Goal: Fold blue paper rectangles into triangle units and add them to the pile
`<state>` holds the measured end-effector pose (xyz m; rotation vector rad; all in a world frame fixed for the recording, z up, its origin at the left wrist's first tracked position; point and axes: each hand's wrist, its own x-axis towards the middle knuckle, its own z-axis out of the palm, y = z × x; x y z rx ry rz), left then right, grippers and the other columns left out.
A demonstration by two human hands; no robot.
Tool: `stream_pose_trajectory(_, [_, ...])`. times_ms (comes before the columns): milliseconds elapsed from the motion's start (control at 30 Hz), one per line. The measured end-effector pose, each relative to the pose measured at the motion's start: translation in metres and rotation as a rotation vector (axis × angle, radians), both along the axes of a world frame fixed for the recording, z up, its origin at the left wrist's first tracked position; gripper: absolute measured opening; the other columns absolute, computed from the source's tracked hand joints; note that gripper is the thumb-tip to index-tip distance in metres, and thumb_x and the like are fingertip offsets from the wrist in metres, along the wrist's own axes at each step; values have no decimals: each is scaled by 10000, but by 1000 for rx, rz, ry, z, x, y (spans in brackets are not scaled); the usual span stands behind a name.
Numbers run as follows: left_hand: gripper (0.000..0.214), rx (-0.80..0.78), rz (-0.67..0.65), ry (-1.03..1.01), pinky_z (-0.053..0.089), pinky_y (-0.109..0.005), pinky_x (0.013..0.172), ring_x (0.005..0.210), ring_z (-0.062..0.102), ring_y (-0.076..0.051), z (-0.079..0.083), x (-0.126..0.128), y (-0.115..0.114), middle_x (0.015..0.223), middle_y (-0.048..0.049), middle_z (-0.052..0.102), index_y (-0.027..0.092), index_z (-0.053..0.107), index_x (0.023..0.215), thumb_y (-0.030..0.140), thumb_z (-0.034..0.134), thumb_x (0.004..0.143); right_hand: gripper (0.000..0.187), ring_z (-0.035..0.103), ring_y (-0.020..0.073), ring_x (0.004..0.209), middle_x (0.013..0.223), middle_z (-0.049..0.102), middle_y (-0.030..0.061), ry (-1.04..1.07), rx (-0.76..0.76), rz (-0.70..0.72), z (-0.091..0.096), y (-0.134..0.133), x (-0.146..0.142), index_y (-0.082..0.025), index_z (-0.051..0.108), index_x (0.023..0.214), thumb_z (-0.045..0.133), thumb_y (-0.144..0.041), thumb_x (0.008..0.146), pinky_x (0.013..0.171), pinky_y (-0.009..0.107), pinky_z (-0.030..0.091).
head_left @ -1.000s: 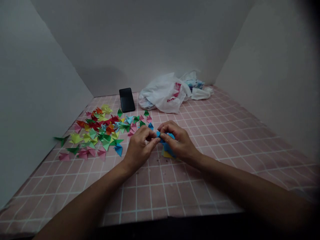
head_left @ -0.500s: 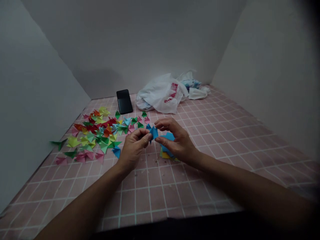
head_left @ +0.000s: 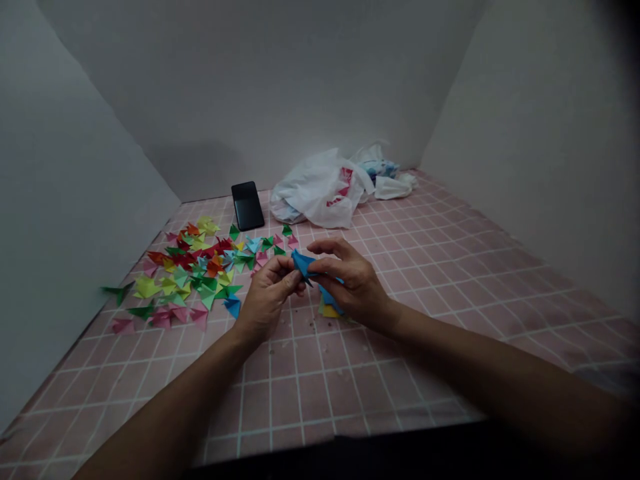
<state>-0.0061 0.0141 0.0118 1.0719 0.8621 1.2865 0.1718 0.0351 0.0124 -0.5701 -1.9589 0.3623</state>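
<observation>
Blue paper bird [head_left: 303, 265] sits between the two hands, just above the bench, near the middle of the scene. The left hand [head_left: 270, 291] holds it by its left side, thumb and finger pinched together. The right hand [head_left: 360, 285] is narrower than it was half a second ago: then it was spread and clear of the paper, and now a digit touches the bird's right side, with another finger raised above it. Whether it grips or only rests there, I cannot tell. The bird itself has turned; its points stood up before, and now it slants toward the far left.

Below the right hand lies a stack of paper [head_left: 330, 311], blue over yellow. The hand covers more of the blue than it did earlier.

To the left, many folded birds [head_left: 215, 268] in red, orange, yellow, green, pink and blue are spread out as before. One dark green bird [head_left: 119, 293] lies at their left edge, close to the wall [head_left: 65, 220].

On the far side, a dark phone [head_left: 247, 206] and, to its right, a white plastic bag [head_left: 310, 189] with red print rest on the pink checked cloth [head_left: 315, 383] over the bench, both unmoved.
</observation>
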Motion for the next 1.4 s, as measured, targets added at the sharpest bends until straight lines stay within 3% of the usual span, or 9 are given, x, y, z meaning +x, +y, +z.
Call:
stream_pose_trajectory(233, [383, -1, 24, -11, 439, -177, 477, 535, 566, -81, 2, 0, -1, 631, 44, 616, 185, 553, 787, 385, 866, 695, 170, 603, 249, 1117, 1183, 626, 87, -46, 23, -60, 3, -4, 1, -268, 726, 940, 582, -177, 947, 941, 454, 539])
stream_pose_trajectory(333, [389, -18, 36, -10, 444, -170, 455, 504, 578, -84, 3, 0, -2, 606, 52, 624, 189, 548, 802, 378, 869, 689, 165, 610, 219, 938, 984, 643, 74, -93, 59, -120, 3, -4, 1, -253, 732, 919, 577, -207, 954, 818, 388, 533])
stream_pose_trajectory(433, [378, -23, 42, -24, 526, -191, 563, 590, 642, -95, 4, 0, -3, 673, 32, 673, 181, 553, 803, 352, 868, 686, 174, 595, 195, 794, 833, 634, 50, -149, 72, -156, 1, -5, 0, -236, 728, 948, 558, -199, 961, 732, 345, 500])
stream_pose_trajectory(700, [363, -79, 23, -67, 575, -245, 667, 666, 664, -101, 7, 1, -3, 828, 21, 669, 169, 604, 904, 328, 847, 685, 170, 658, 202, 861, 928, 693, 70, -143, 23, -111, 0, -6, -1, -209, 673, 974, 528, -125, 948, 771, 336, 537])
stream_pose_trajectory(867, [324, -81, 29, -46, 571, -245, 677, 690, 649, -97, 6, 2, -3, 866, 13, 661, 169, 620, 921, 301, 822, 706, 160, 660, 207, 833, 903, 695, 85, -157, 73, -114, 0, -7, -2, -187, 674, 948, 520, -150, 966, 736, 337, 545])
stream_pose_trajectory(1233, [245, -88, 44, -34, 499, -212, 592, 601, 568, -82, 5, 3, -3, 716, 37, 603, 171, 601, 836, 296, 775, 717, 252, 623, 208, 790, 842, 684, 81, -241, 182, -130, -2, -7, -4, -212, 693, 856, 487, -211, 1001, 699, 344, 525])
stream_pose_trajectory(1400, [289, -83, 49, 5, 506, -212, 591, 587, 581, -82, 1, 1, -1, 695, 46, 594, 184, 586, 859, 397, 762, 772, 171, 623, 207, 798, 868, 676, 87, -212, 125, -113, 0, -9, -3, -189, 682, 903, 533, -215, 983, 709, 345, 514])
